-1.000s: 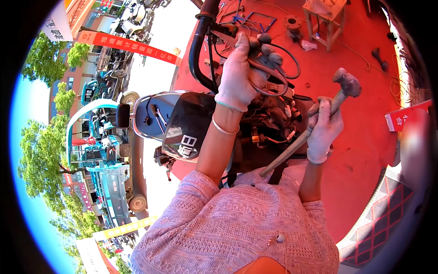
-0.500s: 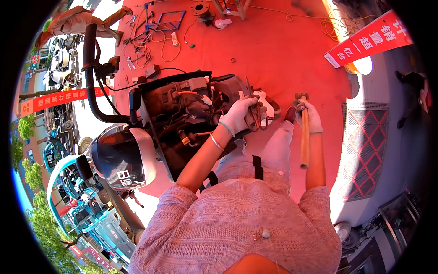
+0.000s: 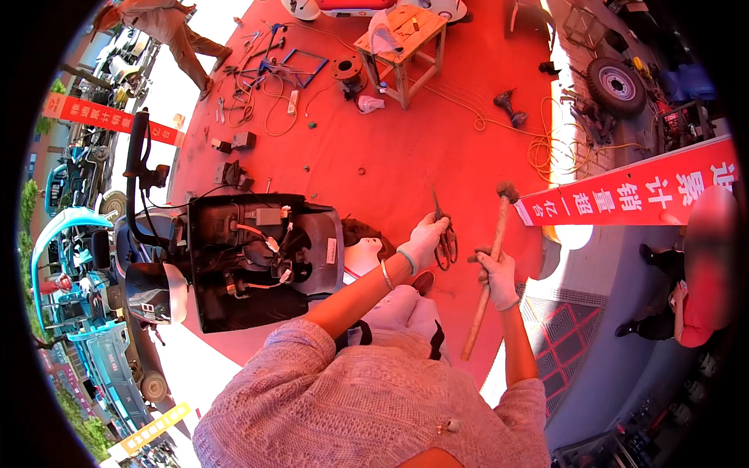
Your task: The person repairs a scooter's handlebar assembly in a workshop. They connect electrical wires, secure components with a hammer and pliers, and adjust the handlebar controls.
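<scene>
My left hand [image 3: 422, 243], in a white glove, is closed on a pair of dark scissors [image 3: 446, 251]. The blades point away from me and the loop handles hang beside my fingers. In my gloved right hand [image 3: 499, 281] is a hammer [image 3: 498, 232], gripped partway along its wooden handle. Its dark head is at the far end, and the handle's other end slants down towards me. To my left stands an electric scooter [image 3: 320, 243] with its front panel off, baring wires and connectors. My left hand is to the right of it, apart from its body.
A wooden stool [image 3: 406, 47] stands ahead on the red floor [image 3: 374, 160]. Loose tools, cables and a blue metal frame [image 3: 303, 69] lie further left. A cordless drill [image 3: 511, 108] and a yellow hose lie to the right, near a red banner [image 3: 624, 191]. Another person [image 3: 694, 304] is at far right.
My view has turned to the right, and the scooter now sits further left. The scissors have moved away from the scooter. The hammer has tilted, its head swinging further from me.
</scene>
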Available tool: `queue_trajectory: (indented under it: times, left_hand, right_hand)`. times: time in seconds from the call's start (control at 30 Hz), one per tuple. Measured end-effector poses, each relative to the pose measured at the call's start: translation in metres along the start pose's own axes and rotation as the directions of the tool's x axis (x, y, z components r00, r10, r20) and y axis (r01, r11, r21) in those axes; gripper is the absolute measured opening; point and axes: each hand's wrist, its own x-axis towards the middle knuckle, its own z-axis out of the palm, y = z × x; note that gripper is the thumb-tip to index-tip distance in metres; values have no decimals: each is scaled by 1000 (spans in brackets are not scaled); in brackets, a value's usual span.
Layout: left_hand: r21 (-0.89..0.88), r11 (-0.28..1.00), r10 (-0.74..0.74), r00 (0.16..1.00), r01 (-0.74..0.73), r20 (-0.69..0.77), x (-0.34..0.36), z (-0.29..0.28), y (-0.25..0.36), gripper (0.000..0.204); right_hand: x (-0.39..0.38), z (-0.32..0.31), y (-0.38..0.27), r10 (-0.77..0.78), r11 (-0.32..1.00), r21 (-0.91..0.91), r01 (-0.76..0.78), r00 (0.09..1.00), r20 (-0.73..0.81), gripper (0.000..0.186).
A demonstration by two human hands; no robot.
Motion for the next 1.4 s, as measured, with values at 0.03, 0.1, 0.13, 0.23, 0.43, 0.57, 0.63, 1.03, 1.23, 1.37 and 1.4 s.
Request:
queue_trajectory:
  times: [0.03,0.1,0.13,0.23,0.43,0.57,0.63,1.03,1.23,1.37,1.4]
  left_hand:
    - [9,1000,4,1000,-4,-16,4,13,6,17]
    - [27,1000,10,999,-8,-48,17,35,19,20]
    - [43,999,19,999,-17,-47,26,41,25,24]
    - [4,999,39,995,-39,-93,60,57,61,26]
    - [12,1000,-10,998,10,66,122,70,200,33]
    - [506,859,170,975,-74,-145,133,38,289,45]
    - [270,936,282,942,-228,-182,148,-13,301,41]
    - [-280,547,7,338,-789,-941,113,-37,286,11]
    - [-213,547,-259,78,-810,-963,130,33,271,15]
    - [-256,550,-366,46,-795,-930,140,76,267,29]
    - [-272,534,-384,57,-801,-921,139,84,263,30]
  right_hand:
    - [9,3,-15,-4,1000,-15,4,1000,4,23]
    - [33,13,-36,-11,999,-45,11,1000,8,22]
    - [48,17,-44,-7,996,-88,10,999,31,25]
    - [86,36,-84,-32,994,-99,48,987,159,26]
    - [228,78,-191,57,943,-327,59,942,332,19]
    - [358,106,-244,110,873,-487,31,960,257,21]
    - [434,122,-269,44,815,-573,91,975,218,22]
    - [853,251,-392,-271,-146,-885,442,843,466,34]
    - [917,245,-363,-173,-336,-851,404,862,477,46]
    - [915,235,-372,97,-457,-771,444,886,453,34]
    - [909,237,-377,125,-439,-776,453,886,446,33]
